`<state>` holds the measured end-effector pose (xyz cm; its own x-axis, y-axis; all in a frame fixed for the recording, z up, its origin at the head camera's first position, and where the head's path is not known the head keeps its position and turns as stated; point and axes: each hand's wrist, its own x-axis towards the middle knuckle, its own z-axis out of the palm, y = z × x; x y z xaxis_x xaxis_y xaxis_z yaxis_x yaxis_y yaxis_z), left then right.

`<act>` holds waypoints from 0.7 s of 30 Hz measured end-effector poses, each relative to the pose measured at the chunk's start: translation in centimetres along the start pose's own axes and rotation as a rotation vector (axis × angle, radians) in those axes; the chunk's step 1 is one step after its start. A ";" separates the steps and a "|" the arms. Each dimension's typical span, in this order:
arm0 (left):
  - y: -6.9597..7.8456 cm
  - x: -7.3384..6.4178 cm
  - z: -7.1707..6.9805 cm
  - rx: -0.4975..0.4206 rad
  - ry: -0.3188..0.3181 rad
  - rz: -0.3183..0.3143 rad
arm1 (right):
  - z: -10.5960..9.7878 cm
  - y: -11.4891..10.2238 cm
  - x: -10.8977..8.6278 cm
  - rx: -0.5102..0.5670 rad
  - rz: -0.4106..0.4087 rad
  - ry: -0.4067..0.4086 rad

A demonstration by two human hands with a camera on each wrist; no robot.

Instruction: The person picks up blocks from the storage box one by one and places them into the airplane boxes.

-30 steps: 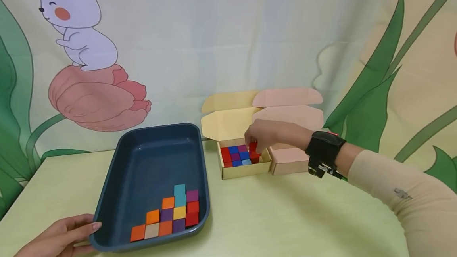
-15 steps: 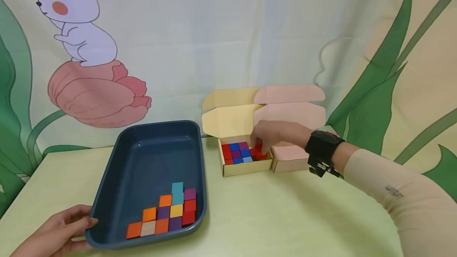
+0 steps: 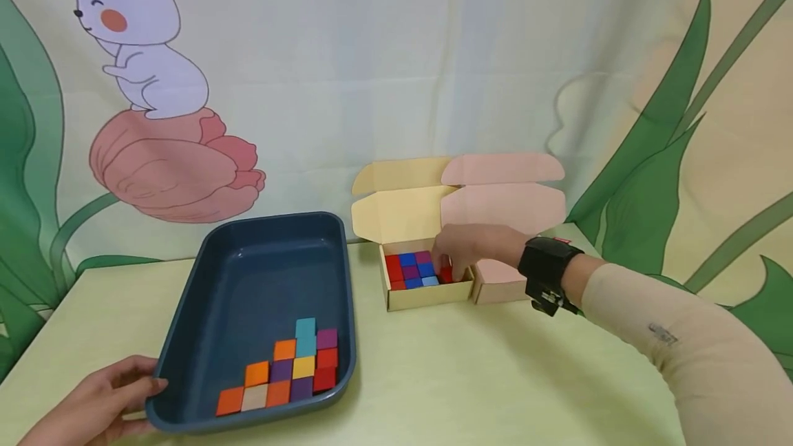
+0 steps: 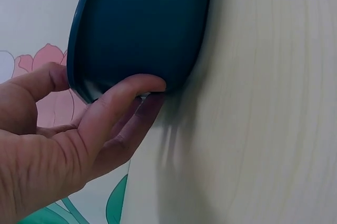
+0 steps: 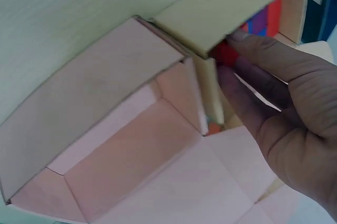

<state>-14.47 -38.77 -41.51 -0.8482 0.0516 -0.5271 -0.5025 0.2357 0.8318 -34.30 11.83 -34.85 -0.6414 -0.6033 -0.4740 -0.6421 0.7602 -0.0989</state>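
My left hand (image 3: 102, 396) grips the near left corner of a dark blue tray (image 3: 266, 284), thumb over the rim and fingers beneath it in the left wrist view. Several coloured square blocks (image 3: 281, 369) lie in stepped rows at the tray's near right. My right hand (image 3: 467, 250) reaches into the right end of an open yellow cardboard box (image 3: 430, 296). Between thumb and fingertips it pinches a red block (image 5: 225, 54), partly covered by the fingers. Red, blue and purple blocks (image 3: 411, 271) fill the left part of that box.
An open pink cardboard box (image 3: 503, 290) stands against the yellow box's right side; its inside looks bare in the right wrist view (image 5: 131, 150). Both lids stand raised near a printed cloth backdrop (image 3: 297, 122). Pale green tabletop (image 3: 434, 370) lies in front of the boxes.
My right hand has shifted slightly right and lowered into the box with the red block. My left hand has stayed on the tray corner.
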 end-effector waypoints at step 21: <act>-0.3 0.2 0.0 0.087 -0.034 0.031 | 1.5 1.4 2.2 0.024 -0.017 0.103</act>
<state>-14.45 -38.83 -41.84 -0.8561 0.0930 -0.5084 -0.4586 0.3169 0.8302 -35.99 11.96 -37.32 -0.6711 -0.6365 -0.3800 -0.6437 0.7546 -0.1272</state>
